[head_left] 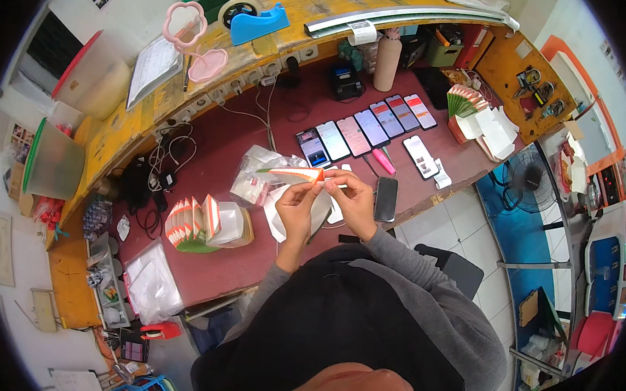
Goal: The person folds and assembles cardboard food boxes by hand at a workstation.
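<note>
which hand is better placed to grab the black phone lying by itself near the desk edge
Probably right. The right hand is beside the black phone; the left hand is farther away. Both pinch the folded paper piece.

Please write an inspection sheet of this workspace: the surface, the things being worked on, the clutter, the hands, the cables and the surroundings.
Surface: dark red desk, yellow raised ledge behind.
Job's things: flat white-and-orange folded carton, held between both hands above the desk.
Clutter: stack of folded cartons, row of phones, black phone, pink marker, clear bags.
Hands: left hand and right hand both pinch the carton.
Cables: several run from ledge sockets across the desk.
Surroundings: blue tape dispenser, floor fan, tiled floor.
</note>
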### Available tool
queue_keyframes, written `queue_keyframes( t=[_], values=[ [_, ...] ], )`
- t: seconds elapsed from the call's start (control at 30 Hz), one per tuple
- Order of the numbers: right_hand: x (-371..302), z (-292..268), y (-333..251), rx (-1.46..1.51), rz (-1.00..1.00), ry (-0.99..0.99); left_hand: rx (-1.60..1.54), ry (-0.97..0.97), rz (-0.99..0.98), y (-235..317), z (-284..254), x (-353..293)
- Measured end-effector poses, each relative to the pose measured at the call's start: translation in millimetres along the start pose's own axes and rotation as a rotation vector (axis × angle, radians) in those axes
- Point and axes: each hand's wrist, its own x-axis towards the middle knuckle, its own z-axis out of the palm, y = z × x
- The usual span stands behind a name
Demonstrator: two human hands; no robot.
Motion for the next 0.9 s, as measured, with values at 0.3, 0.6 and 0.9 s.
queue_keyframes(
  t=[0.3, 0.6, 0.9],
  values=[
    [3.8, -0.2, -3.9, -0.140, -0.097, 0.002, 0.027, -0.029, 0.004, 4.2, 1.2, -1.4],
    [4.4, -2.6, -14.1, -0.317, -0.185, -0.047, 0.070, -0.018, 0.077, 2.9, 6.0, -6.4],
    [7.5, -0.1, -3.6, -0.063, -0.034, -0.048, 0.305, 0.044, 0.260, 3.8, 13.2, -11.5]
  ],
)
